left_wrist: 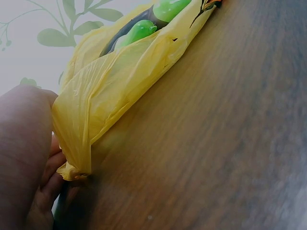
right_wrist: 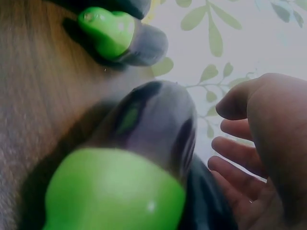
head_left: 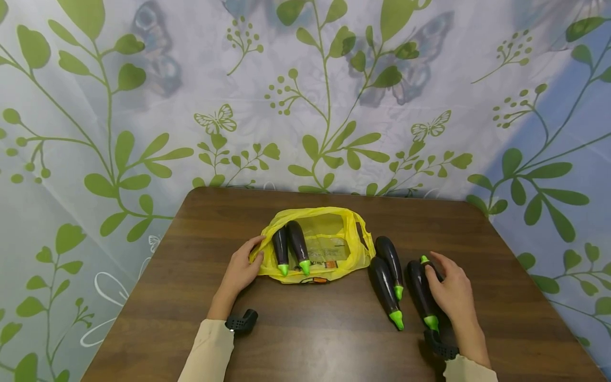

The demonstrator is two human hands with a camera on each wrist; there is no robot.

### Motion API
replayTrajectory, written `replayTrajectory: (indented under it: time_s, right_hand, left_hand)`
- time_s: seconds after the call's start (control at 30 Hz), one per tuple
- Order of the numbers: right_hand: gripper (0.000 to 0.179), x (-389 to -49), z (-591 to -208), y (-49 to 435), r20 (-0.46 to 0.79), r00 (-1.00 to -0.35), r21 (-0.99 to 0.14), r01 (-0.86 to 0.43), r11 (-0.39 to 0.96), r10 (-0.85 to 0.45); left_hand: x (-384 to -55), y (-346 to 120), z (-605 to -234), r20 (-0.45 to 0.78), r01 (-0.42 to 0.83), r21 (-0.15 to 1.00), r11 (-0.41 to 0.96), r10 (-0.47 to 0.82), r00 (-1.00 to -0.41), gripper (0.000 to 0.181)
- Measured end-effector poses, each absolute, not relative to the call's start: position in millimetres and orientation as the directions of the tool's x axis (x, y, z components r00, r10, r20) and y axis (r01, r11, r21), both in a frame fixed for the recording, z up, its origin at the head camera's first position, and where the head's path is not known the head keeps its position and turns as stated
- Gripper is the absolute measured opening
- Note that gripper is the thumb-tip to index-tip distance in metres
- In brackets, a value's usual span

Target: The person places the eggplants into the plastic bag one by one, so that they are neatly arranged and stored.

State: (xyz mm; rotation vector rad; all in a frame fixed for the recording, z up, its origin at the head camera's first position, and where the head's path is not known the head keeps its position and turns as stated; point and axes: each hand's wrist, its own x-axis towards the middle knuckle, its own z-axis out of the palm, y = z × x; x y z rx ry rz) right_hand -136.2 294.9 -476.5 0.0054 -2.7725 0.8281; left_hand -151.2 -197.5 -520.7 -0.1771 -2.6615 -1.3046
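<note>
A yellow plastic bag lies on the table with its mouth spread toward me. Two dark eggplants are inside it, one the eggplant with a bright green cap. My left hand grips the bag's left edge; in the left wrist view the gathered yellow film runs between thumb and fingers. My right hand hovers at a pair of eggplants on the right, fingers spread and loosely bent. The nearer eggplant has its cap toward me; the other, partly hidden under the hand, shows its green tip pointing away.
Two more eggplants lie side by side between the bag and my right hand, the front eggplant touching the rear eggplant. The brown wooden table ends at a leaf-patterned cloth backdrop.
</note>
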Motion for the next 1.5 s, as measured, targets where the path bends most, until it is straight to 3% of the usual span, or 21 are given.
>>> replayTrajectory:
  time_s: [1.07,1.5]
  right_hand:
    - [0.046,-137.0,-491.7,310.3,0.164,-0.983,-0.465,-0.006,0.885,0.08]
    - [0.055,-134.7,-490.8,319.2,0.006,-0.998,-0.458,0.048,0.888,0.058]
  left_hand:
    - [-151.5,-198.7,-522.2,0.199,0.182,0.785,0.592,0.037,-0.979,0.041]
    - [-150.7,-198.0,-521.8,0.209,0.188,0.778,0.599,0.035,-0.977,0.041]
